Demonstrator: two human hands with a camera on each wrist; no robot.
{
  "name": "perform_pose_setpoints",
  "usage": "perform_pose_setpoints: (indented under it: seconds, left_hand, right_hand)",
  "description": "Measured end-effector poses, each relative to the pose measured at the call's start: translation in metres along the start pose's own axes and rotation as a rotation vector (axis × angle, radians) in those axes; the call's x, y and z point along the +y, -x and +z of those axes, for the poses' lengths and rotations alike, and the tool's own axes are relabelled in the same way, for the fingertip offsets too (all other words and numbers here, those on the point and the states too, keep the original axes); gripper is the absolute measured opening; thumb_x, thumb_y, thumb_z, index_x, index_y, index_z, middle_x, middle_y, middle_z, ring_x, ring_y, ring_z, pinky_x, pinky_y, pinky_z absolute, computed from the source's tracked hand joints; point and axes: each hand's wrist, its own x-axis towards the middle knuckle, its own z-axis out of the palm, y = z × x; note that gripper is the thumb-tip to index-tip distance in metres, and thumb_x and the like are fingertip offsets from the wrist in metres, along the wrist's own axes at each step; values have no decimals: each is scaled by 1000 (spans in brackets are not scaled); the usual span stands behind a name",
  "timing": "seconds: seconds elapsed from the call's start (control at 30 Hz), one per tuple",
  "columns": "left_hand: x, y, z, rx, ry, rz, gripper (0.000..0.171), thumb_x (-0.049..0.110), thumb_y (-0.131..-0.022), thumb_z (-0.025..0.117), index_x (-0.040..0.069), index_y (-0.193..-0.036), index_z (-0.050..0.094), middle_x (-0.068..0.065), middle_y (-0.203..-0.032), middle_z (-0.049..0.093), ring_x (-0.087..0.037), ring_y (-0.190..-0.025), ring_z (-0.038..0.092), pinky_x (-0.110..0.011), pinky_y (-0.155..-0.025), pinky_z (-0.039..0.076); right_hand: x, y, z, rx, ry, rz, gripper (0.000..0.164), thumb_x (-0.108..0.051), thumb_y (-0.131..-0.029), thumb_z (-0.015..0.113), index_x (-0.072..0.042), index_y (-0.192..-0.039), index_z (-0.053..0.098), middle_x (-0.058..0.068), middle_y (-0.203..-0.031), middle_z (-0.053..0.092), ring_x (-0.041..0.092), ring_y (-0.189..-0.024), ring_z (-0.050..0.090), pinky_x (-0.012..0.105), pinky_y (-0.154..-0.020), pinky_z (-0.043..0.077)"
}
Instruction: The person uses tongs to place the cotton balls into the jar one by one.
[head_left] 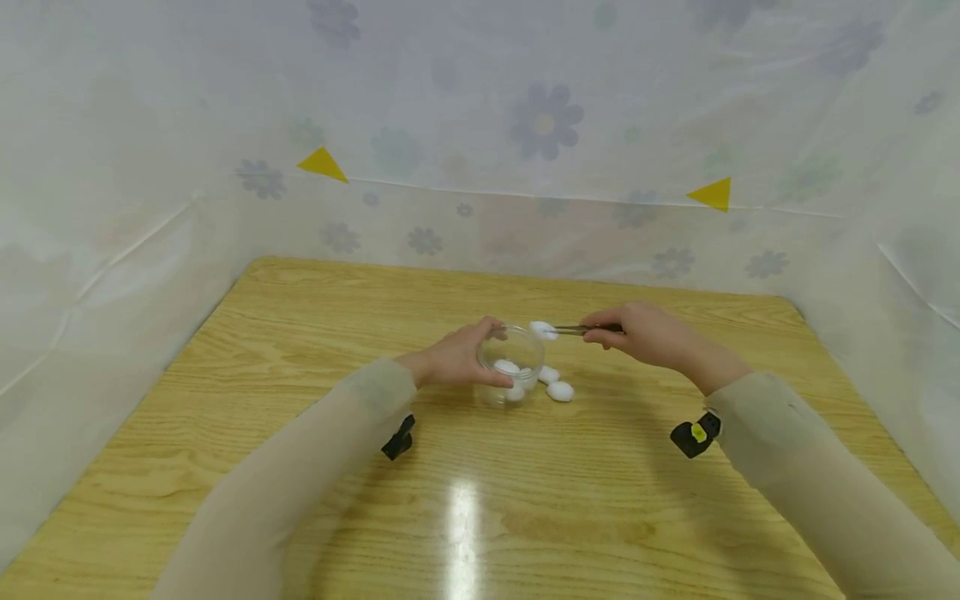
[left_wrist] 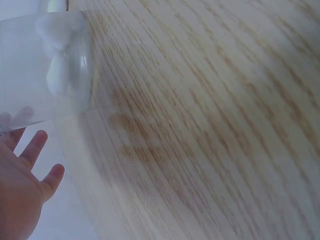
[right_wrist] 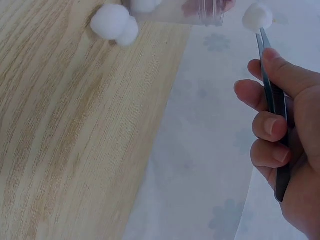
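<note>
A clear plastic jar (head_left: 491, 395) with several cotton balls inside stands near the middle of the table, its open mouth up. My left hand (head_left: 459, 357) grips it from the left, thumb in front and fingers behind. In the left wrist view the jar (left_wrist: 30, 75) shows cotton balls near its base. My right hand (head_left: 647, 333) holds dark tweezers (right_wrist: 276, 115) between thumb and fingers. Pinched in their tips is a white cotton ball (right_wrist: 257, 17), level with the jar's rim and just right of it. Two more cotton balls (head_left: 560, 391) lie on the table beside the jar.
The wood-grain table (head_left: 450, 517) is enclosed at the back and sides by a pale flowered curtain (head_left: 465, 108). Two yellow triangles (head_left: 709, 195) mark the back curtain. Black camera mounts (head_left: 696, 435) sit at both wrists.
</note>
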Motion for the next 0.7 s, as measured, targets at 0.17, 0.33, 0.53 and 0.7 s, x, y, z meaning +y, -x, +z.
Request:
perform_pose_setpoints:
  seconds: [0.17,0.33,0.53,0.7]
  left_hand:
    - [1,0,0,-7,-2,-5,85,44,-78,73,13,-142,28,-4,-146,39,-25,-136,34,-45,-110,31]
    - [1,1,0,-11,-1,-9,84,44,-78,73,15,-143,27,-3,-147,39,-25,-134,37,-45,-109,32]
    - [1,0,0,-6,-3,-8,83,44,-78,73,16,-142,28,0,-146,39,-24,-131,41,-44,-108,34]
    - [2,0,0,-3,-6,-11,82,44,-78,73,16,-141,29,0,-145,40,-24,-129,42,-43,-107,34]
  right_hand:
    - [-5,-7,3,2,9,-20,37,-26,-94,56,-4,-123,61,6,-99,71,12,-78,65,35,-70,53]
    - [-10,-10,5,0,6,-51,34,-24,-94,56,-3,-120,63,9,-99,71,12,-75,65,34,-68,53]
    - [-14,-14,8,9,40,-78,31,-22,-93,57,-5,-118,64,10,-101,71,11,-74,65,34,-69,53]
    - [-15,-16,10,8,38,-94,30,-21,-93,57,-4,-117,65,10,-102,71,14,-76,66,34,-69,53]
